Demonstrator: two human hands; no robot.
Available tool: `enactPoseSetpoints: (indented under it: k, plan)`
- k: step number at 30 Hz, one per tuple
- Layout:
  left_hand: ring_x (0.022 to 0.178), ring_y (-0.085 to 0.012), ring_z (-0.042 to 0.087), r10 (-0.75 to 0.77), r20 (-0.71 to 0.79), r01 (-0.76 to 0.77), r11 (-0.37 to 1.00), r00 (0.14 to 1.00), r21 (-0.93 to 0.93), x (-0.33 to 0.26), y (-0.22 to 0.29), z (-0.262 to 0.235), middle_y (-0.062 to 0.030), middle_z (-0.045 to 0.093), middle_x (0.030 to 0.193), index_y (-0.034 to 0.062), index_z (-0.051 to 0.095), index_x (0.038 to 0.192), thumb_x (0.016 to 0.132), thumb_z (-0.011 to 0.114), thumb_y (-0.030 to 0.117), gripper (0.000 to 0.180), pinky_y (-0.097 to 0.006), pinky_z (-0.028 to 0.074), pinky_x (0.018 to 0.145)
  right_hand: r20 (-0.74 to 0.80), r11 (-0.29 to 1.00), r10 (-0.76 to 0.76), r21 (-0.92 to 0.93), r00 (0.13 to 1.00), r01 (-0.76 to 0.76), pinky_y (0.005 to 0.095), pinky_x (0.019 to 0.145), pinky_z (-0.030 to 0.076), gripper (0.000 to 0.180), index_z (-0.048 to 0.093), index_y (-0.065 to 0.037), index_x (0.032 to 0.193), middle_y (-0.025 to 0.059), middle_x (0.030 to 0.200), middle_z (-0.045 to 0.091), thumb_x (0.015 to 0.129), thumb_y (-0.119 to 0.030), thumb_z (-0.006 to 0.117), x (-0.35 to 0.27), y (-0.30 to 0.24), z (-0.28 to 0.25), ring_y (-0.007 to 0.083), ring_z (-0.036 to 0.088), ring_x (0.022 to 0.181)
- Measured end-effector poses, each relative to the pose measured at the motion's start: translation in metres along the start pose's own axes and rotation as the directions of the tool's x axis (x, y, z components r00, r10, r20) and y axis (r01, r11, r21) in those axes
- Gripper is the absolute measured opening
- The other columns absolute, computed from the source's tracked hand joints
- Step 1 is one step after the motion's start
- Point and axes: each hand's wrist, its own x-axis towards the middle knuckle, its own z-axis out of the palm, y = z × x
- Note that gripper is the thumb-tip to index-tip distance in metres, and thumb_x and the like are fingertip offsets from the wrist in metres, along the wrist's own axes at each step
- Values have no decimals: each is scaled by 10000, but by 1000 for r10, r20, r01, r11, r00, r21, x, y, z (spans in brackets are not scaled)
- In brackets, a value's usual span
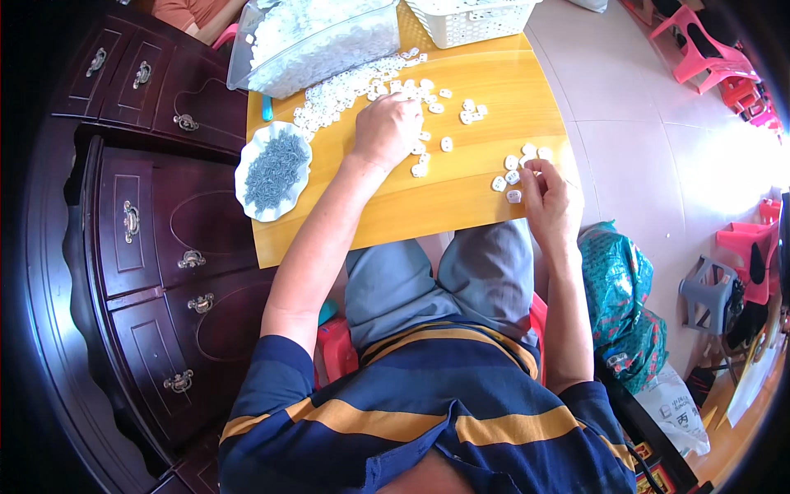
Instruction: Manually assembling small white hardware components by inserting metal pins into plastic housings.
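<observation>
My left hand [385,130] rests over the middle of the yellow wooden table [354,210], fingers curled down and closed among small white plastic pieces [418,170] with dark holes. What its fingertips hold, if anything, is hidden. At the table's right edge my right hand [553,202] is closed, thumb and forefinger bent together beside a loose group of rounded white pieces [499,184]. I cannot make out what lies between those fingers. A white scalloped dish [244,185] full of small grey screws [276,169] stands to the left of my left forearm.
A clear plastic tub [329,45] heaped with white pieces and a white basket [473,29] stand along the far edge. Loose pieces [325,103] spread before the tub. Dark wooden drawers [123,214] stand at left; green bags [617,288] and plastic stools [708,288] at right.
</observation>
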Motion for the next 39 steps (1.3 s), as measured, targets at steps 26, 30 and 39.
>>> enactPoseSetpoints:
  k: [26,30,39]
  plan:
    - [713,-11,570,-395,154,261,234,906,-936,-123,57,-36,37,635,841,7,628,981,938,658,-40,70,-183,477,632,112,879,-456,-98,883,466,411,725,563,138,738,-75,924,123,882,729,889,-206,713,63,-61,84,327,709,811]
    - [709,-9,567,-407,176,282,217,896,-934,-127,53,-43,37,636,837,5,650,981,940,667,-27,54,-184,477,630,203,873,-426,-162,882,459,434,752,562,160,748,-104,923,117,903,727,864,-253,744,70,-69,96,323,705,849]
    - [701,-13,553,-431,151,274,241,890,-931,-130,43,-46,41,643,820,5,677,966,943,670,-11,29,-196,472,633,267,840,-438,-219,858,497,453,769,555,179,725,-85,876,122,910,724,860,-262,743,78,-70,106,342,698,851]
